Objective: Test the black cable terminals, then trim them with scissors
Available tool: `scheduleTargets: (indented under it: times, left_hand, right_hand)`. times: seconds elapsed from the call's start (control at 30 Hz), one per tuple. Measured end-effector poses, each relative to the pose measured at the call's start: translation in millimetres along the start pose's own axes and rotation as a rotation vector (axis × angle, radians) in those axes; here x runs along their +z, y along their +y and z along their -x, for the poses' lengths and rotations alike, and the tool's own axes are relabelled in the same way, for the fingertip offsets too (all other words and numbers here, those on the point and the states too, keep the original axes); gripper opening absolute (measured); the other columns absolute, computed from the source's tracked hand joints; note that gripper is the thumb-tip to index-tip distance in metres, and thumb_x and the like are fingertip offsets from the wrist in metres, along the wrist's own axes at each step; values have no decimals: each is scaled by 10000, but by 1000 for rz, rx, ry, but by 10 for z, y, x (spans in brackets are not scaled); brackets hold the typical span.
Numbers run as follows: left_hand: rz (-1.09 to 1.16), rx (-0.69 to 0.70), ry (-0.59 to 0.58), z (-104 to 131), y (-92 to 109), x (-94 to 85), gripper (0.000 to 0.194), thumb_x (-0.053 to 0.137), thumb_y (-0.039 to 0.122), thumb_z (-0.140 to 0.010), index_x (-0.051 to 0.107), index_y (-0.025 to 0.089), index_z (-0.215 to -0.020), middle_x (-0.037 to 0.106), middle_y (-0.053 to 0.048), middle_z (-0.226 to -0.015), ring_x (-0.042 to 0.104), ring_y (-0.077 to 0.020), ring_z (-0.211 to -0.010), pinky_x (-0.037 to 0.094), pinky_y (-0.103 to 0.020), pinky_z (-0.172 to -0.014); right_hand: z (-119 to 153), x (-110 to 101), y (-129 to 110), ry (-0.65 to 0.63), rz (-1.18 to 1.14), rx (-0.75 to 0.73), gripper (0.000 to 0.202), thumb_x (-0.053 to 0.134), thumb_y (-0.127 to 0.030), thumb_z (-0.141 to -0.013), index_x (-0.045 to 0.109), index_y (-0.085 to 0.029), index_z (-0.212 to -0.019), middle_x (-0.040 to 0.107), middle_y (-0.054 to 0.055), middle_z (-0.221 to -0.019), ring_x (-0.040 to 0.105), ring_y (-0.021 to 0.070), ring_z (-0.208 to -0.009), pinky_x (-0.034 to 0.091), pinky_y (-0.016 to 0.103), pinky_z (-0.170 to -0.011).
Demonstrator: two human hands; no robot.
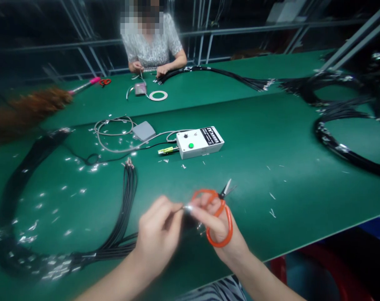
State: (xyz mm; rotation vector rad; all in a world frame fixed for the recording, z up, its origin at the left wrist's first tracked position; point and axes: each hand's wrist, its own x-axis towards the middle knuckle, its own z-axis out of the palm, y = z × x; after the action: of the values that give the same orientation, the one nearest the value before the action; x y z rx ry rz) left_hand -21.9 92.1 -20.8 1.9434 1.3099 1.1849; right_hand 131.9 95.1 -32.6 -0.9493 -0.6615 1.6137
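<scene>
Near the front of the green table, my left hand point(160, 230) pinches the thin end of a black cable. Fingertips of my right hand point(213, 217) meet it at a small shiny tip point(187, 207), which is blurred. Orange-handled scissors point(219, 240) hang around the fingers of my right hand, their blades apart and pointing away to the upper right. A bundle of black cables point(115, 251) runs leftward from beneath my left hand, and one branch of it point(127, 200) bends up toward the table's middle.
Behind my hands stands a white box point(198, 144) with a green button. A grey pedal point(144, 131) lies left of it. Cable coils point(340, 150) lie at the right. Across the table point(240, 121) sits a person point(154, 46) beside a white ring point(158, 95). Scraps are scattered about.
</scene>
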Motion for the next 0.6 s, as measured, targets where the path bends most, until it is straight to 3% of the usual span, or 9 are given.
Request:
scheduleTargets:
  times: [0.33,0.6]
  left_hand:
    - [71,-143,-45,-53,40,-3,154,588,113,-858,621,152,-713,507,16,-641,462,-94,-569,365,-202,-527]
    - [430,-500,-186,-79,65,-47,190,585,246,-866,614,146,-708,567,-2,-668,535,-114,-635,425,-206,-582]
  right_hand:
    - [-43,-33,22,-39,74,-86,217,802,-210,-722,593,-218,-783,709,-13,-904,656,135,-819,498,274,-814]
    - [-113,34,-34,-10,11,22,226,822,-251,-703,608,-212,-764,681,-29,-765,635,126,-736,474,254,-739]
